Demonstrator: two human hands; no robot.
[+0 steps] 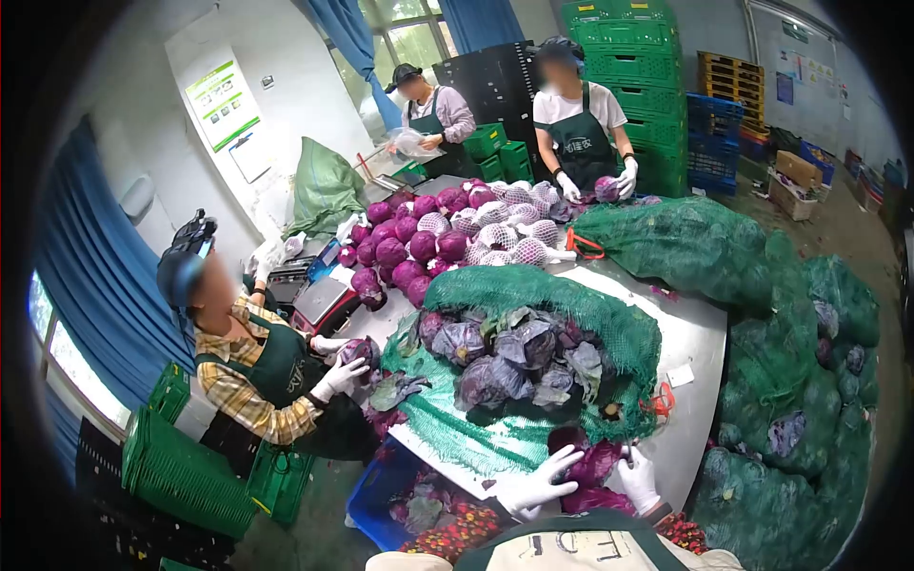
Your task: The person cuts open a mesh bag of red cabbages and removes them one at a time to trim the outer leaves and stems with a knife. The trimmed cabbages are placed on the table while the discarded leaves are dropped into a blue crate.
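Observation:
A shiny red cabbage (596, 464) is held between my two white-gloved hands at the near edge of the table. My left hand (539, 483) lies against its left side with fingers stretched toward it. On the other side, my right hand (639, 478) has bent fingers on the cabbage; whether it also holds a small tool cannot be made out. Purple leaves (595, 502) hang just below. Beyond my hands, an opened green mesh sack (457, 440) bears a heap of dull, leafy red cabbages (519, 354).
A blue bin (373, 493) with leaves stands below left. Full mesh sacks (781, 419) are piled at right. Peeled cabbages (409, 243), some in white foam nets (500, 236), cover the far table. A co-worker (271, 352) at left holds a cabbage; two more people stand behind.

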